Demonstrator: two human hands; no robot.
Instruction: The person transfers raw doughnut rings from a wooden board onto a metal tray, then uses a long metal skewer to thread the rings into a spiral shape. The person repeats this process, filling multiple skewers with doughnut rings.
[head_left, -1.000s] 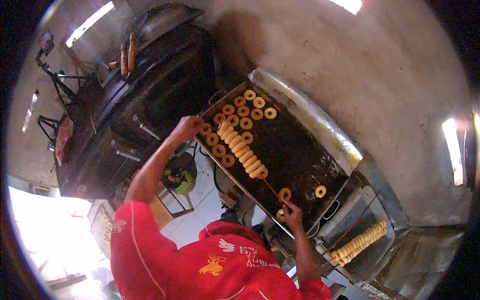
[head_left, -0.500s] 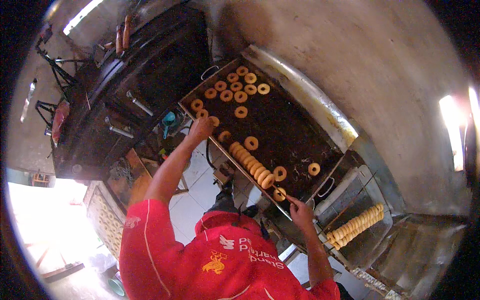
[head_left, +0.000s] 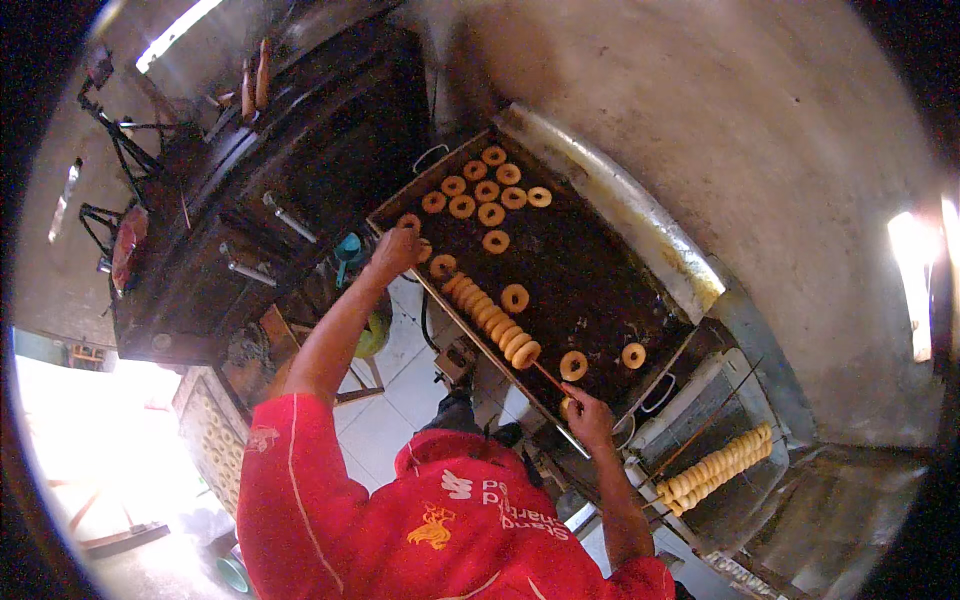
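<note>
Ring doughnuts (head_left: 491, 214) lie in a wide, dark rectangular pan (head_left: 590, 262). My right hand (head_left: 590, 415) is closed round the near end of a thin stick (head_left: 549, 377). Along that stick a row of doughnuts (head_left: 490, 318) is threaded, slanting over the pan's near edge. One doughnut is partly hidden by my right hand. At the pan's left corner my left hand (head_left: 398, 250) is closed beside a few doughnuts; its fingertips are partly hidden, and what they hold cannot be made out.
Right of the pan, a grey metal tray (head_left: 742, 375) holds a second row of threaded doughnuts (head_left: 718, 470). A dark cabinet with handles (head_left: 290, 215) stands left, a turquoise scoop (head_left: 348, 252) beside it. A wall rises behind the pan. More rings lie on a board (head_left: 215, 440) lower left.
My left hand has shifted slightly up along the pan's edge. The threaded row has moved left, away from my right hand, baring more of the stick. The whole view has shifted a little.
</note>
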